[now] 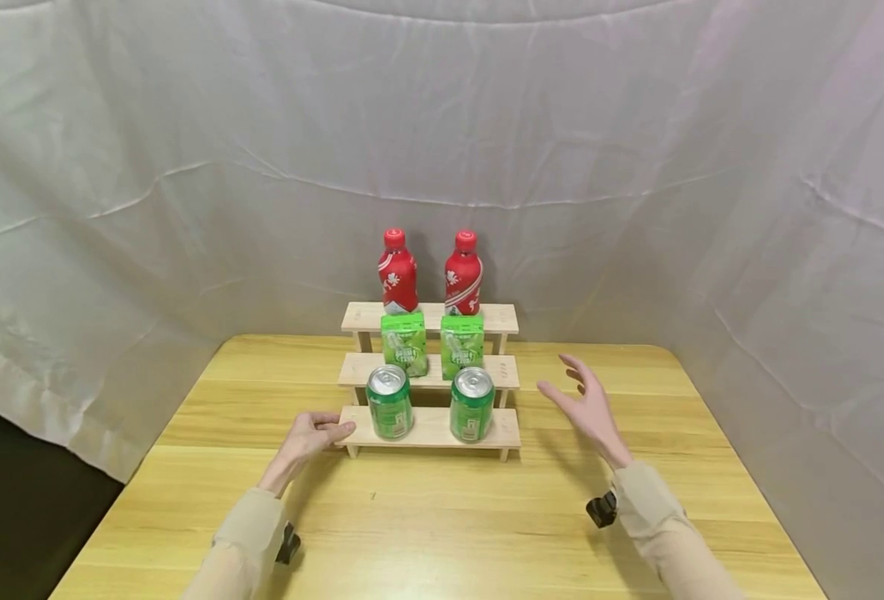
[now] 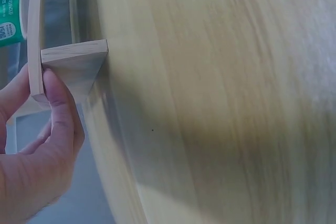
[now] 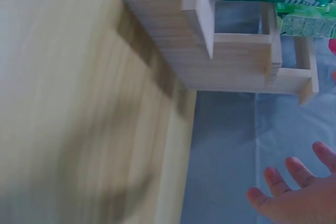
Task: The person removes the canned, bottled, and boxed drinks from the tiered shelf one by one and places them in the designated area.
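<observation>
A pale wooden three-step rack [image 1: 430,427] stands on the table. My left hand [image 1: 312,439] pinches the left end of its lowest step, thumb above and fingers below, as the left wrist view shows. To the right of the rack, my right hand [image 1: 590,410] hovers apart from it with fingers spread, holding nothing. On the lowest step stand two green cans, a left can [image 1: 391,408] and a right can [image 1: 471,412]. The middle step bears two green drink cartons, left [image 1: 404,346] and right [image 1: 461,346]. Two red bottles, left [image 1: 398,279] and right [image 1: 463,279], stand upright on top.
The wooden table [image 1: 442,525] extends around the rack, its back edge close behind. Grey cloth [image 1: 442,108] hangs at the back and both sides. Small black devices sit at the left wrist [image 1: 288,544] and right wrist [image 1: 601,509].
</observation>
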### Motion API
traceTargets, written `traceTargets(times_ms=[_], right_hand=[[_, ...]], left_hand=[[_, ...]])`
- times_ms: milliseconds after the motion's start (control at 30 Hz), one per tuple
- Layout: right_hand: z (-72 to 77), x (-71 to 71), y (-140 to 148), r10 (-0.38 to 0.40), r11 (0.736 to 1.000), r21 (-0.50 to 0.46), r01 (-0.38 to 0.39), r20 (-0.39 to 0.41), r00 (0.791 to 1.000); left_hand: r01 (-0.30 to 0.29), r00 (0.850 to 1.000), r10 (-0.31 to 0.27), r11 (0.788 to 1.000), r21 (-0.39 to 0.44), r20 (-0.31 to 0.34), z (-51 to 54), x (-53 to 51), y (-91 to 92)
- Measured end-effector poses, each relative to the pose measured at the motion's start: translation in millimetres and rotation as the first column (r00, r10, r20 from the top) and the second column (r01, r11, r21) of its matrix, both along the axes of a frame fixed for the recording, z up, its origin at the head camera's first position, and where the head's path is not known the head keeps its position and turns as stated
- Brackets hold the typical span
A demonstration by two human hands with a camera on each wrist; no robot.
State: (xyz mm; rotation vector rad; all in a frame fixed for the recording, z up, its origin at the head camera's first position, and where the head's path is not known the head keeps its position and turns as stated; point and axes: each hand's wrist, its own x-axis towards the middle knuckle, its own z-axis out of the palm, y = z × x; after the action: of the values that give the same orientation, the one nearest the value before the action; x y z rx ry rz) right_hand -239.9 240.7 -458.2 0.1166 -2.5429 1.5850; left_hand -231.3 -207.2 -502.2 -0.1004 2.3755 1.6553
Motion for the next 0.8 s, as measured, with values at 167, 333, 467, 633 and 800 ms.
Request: traceTargets(times_ms=[167,333,467,633,800], right_hand=[[11.8,-9.1,-7.2,0.020,1.000,0.000,-0.020,-0.013,1.000],[30.5,-17.7,-14.6,0.045,0.999,-0.013,-0.045,-0.017,0.999],[49.1,-25.3,-18.9,0.063,0.997,-0.033,-0.064,-0.022,0.998],[71.3,-38.2,-23.9,0.088,0.994,-0.061,-0.089,-0.029,0.996],[91.8,-48.0,-31.0,0.123,0.988,-0.089,-0.126,-0.037,0.992]], left_hand=[[-0.011,1.000,0.011,1.000,0.004,0.008,-0.9,-2.0,0.8],[-0.024,1.000,0.024,1.000,0.006,0.007,-0.1,-2.5,2.1],[-0.023,1.000,0.023,1.000,0.006,0.000,0.5,-2.9,2.1],[-0.008,1.000,0.008,1.000,-0.021,-0.003,0.8,-4.1,1.1],[-0.001,1.000,0.002,0.999,-0.033,0.011,1.8,-3.6,0.2]])
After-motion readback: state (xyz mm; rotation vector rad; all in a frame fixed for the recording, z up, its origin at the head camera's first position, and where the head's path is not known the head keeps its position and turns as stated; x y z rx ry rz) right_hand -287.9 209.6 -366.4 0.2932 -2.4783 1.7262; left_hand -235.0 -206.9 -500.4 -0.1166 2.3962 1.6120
